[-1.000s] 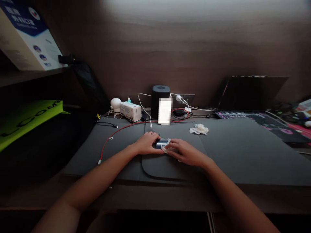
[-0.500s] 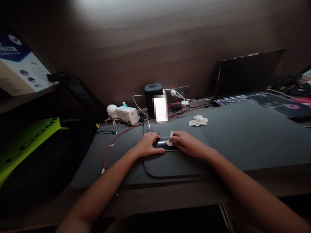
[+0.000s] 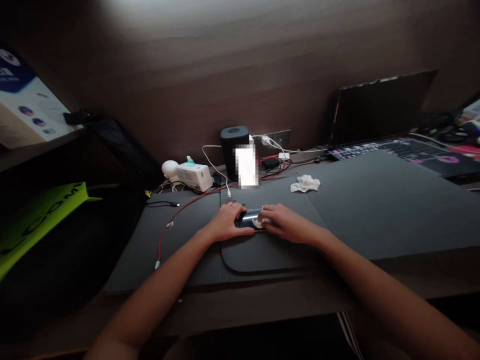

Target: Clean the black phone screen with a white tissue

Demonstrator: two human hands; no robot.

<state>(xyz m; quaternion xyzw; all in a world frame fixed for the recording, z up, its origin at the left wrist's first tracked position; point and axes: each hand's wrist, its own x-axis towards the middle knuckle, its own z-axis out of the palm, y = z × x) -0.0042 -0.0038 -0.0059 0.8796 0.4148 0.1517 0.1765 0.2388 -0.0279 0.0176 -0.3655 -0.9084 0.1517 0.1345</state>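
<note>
A dark, glossy smartphone [image 3: 249,218] lies flat, screen up, on the grey desk mat [image 3: 262,255]. My left hand [image 3: 227,221] grips the phone's left end, with the thumb along the near edge and the fingers at the far edge. In my right hand [image 3: 282,221] a crumpled white tissue [image 3: 257,224] is pinched and pressed on the screen. That hand covers the phone's right end. A second crumpled tissue [image 3: 305,183] rests on the mat, beyond my right hand and a little to its right.
Behind the phone stands a black cylindrical speaker [image 3: 234,133]. A white box [image 3: 195,176], a round white bulb [image 3: 170,170] and a red cable [image 3: 168,222] are on the left. At the right back an open laptop [image 3: 382,112] stands near several cords.
My right hand has shifted the tissue slightly toward me and left on the screen, and less of the tissue shows. My left hand keeps its hold. The whole view has shifted slightly.
</note>
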